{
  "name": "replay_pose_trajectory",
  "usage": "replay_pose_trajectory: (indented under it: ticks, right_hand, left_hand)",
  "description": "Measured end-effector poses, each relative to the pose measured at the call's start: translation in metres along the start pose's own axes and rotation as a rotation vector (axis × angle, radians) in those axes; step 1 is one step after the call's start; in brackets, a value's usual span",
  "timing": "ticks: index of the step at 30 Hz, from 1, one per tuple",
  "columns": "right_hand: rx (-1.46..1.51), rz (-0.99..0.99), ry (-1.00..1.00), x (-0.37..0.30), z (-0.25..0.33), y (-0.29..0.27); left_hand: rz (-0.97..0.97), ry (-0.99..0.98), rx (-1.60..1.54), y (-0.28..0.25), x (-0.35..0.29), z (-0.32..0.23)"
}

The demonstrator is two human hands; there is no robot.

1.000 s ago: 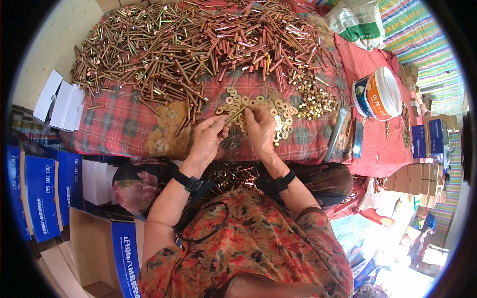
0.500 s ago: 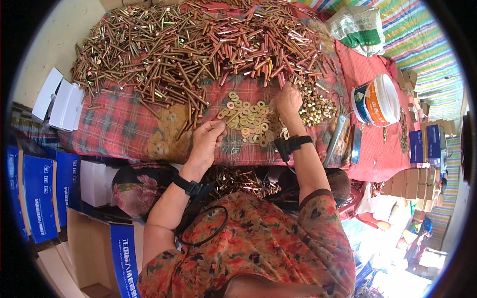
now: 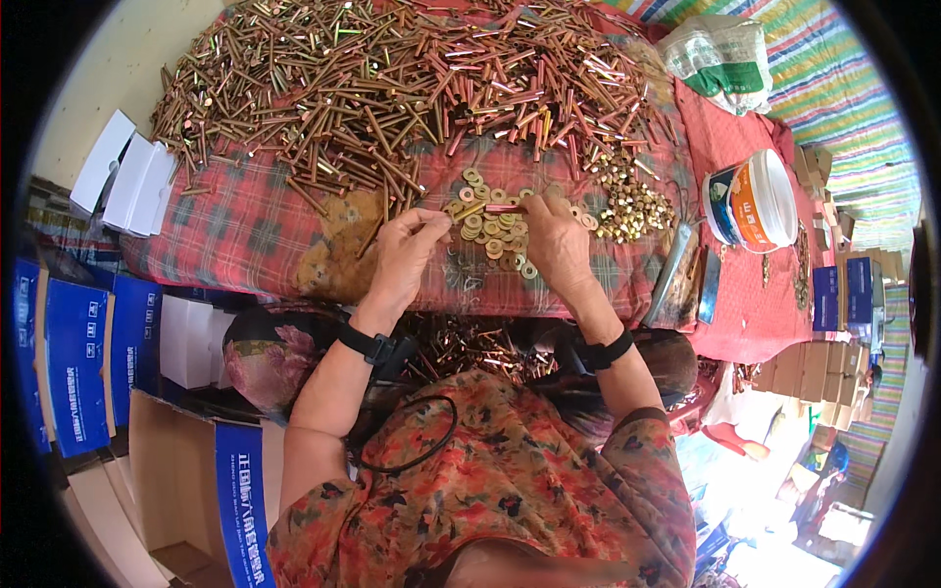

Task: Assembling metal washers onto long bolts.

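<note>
My left hand (image 3: 407, 247) is closed in a pinch on a thin yellowish metal bolt (image 3: 470, 212), which points to the right. From the other side my right hand (image 3: 557, 240) grips a coppery metal sleeve (image 3: 500, 208). Bolt and sleeve lie in one line with their ends meeting; I cannot tell whether one is inside the other. Below them on the plaid cloth spreads a heap of flat washers (image 3: 498, 235). Just right of my right hand is a pile of small brassy nuts (image 3: 635, 208).
A big heap of coppery bolts and sleeves (image 3: 392, 98) covers the far side of the table. A white bucket (image 3: 769, 201) and a woven sack (image 3: 720, 64) stand at right. White boxes (image 3: 140, 188) sit at left, blue cartons (image 3: 78, 367) below them.
My right hand has moved left from the edge of the heap, bringing the sleeve up to the bolt. My left hand stays near the washers, still holding the bolt.
</note>
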State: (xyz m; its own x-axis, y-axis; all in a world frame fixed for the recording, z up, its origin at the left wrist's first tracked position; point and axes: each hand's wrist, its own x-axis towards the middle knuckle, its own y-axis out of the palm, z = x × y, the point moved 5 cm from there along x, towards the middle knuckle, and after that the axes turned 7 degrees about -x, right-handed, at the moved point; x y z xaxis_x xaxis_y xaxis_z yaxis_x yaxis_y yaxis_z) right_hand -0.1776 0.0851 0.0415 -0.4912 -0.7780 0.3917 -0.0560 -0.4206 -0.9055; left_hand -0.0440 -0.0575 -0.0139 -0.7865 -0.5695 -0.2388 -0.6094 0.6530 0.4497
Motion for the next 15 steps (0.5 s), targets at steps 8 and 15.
replay_pose_trajectory:
  ticks: [8,15]
  right_hand:
    - [0.022,0.037,0.030,-0.007,-0.001,-0.006]
    - [0.107,0.144,-0.220,-0.017,0.031,0.001]
  left_hand:
    - [0.091,0.198,0.452,0.012,-0.008,-0.023]
    - [0.032,0.329,0.254,0.025,-0.005,0.001]
